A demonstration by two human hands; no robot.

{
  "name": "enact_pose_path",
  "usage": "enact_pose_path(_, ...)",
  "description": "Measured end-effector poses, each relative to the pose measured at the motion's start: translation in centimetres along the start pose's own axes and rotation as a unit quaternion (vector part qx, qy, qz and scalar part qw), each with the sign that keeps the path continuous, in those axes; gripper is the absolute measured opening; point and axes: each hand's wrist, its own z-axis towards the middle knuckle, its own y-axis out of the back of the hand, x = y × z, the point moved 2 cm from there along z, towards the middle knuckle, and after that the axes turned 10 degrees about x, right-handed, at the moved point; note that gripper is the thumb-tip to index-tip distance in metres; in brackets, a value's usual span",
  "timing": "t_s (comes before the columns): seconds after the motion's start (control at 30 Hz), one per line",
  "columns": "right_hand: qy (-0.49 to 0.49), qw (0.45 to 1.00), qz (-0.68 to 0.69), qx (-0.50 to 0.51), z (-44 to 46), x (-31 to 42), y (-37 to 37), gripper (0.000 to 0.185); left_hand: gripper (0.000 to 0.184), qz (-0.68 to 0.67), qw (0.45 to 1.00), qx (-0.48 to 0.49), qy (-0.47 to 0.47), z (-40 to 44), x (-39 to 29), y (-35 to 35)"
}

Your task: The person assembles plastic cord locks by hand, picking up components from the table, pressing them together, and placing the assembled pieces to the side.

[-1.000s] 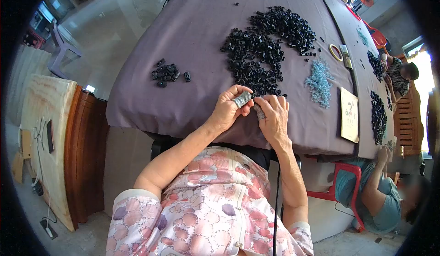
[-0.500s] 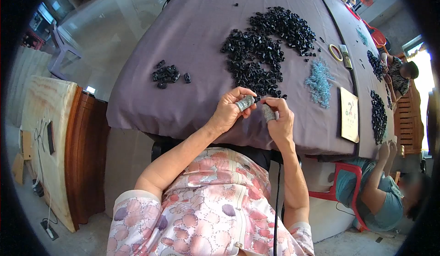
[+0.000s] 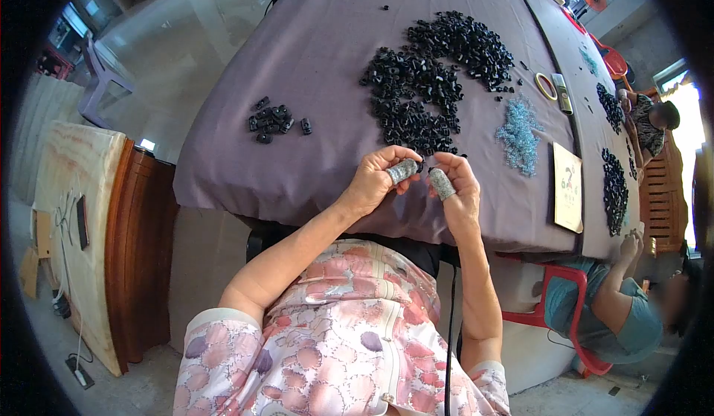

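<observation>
While pinching a small black plastic piece [image 3: 420, 167] in the left fingers [image 3: 398, 152], holds the right fingers [image 3: 455, 164] narrowed beside it, cannot tell on what; has black pieces [image 3: 414, 81] heaped just beyond, on the bench [image 3: 312, 59].

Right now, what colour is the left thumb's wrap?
Mottled grey; the wrap shows best in head view.

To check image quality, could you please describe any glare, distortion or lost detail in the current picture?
Head view: fisheye curvature bows the purple-grey cloth-covered table, corners black; head view: the bright window at far right is washed out, the glossy pale floor reflects light; head view: the tiny black piece in the left hand shows no fine detail.
</observation>
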Motion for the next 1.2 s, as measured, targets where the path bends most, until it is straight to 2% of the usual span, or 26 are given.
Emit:
enact_pose_path(0.13,-0.009,0.998,0.045,0.031,0.0,-0.9,0.6,0.005,0.017,0.016,1.000,0.000,0.005,0.1,0.0,-0.1)
enact_pose_path(0.23,-0.003,0.995,0.091,0.039,0.1,-1.0,0.3,0.007,0.015,0.033,0.999,0.000,0.012,0.0,0.0,-0.1)
enact_pose_path(0.57,-0.001,0.997,0.064,0.039,0.1,-1.0,-0.1,0.006,0.014,0.110,0.994,0.007,0.009,0.0,-0.2,-0.4)
enact_pose_path(0.63,-0.003,0.996,0.090,0.023,0.2,-1.0,-0.1,0.006,0.015,0.108,0.994,0.010,0.014,0.0,-0.2,-0.3)
enact_pose_path(0.73,-0.018,0.996,0.077,0.040,0.2,-0.8,0.2,0.005,0.015,0.105,0.994,0.017,0.017,0.0,-0.4,-0.5)
enact_pose_path(1.03,-0.028,0.967,0.219,0.128,0.1,-1.2,0.4,0.007,0.012,0.057,0.994,0.082,0.051,-0.1,-0.9,-0.2)
enact_pose_path(1.2,-0.034,0.964,0.225,0.137,0.1,-1.8,0.6,0.010,0.012,0.068,0.992,0.096,0.047,-0.3,-1.0,-0.4)
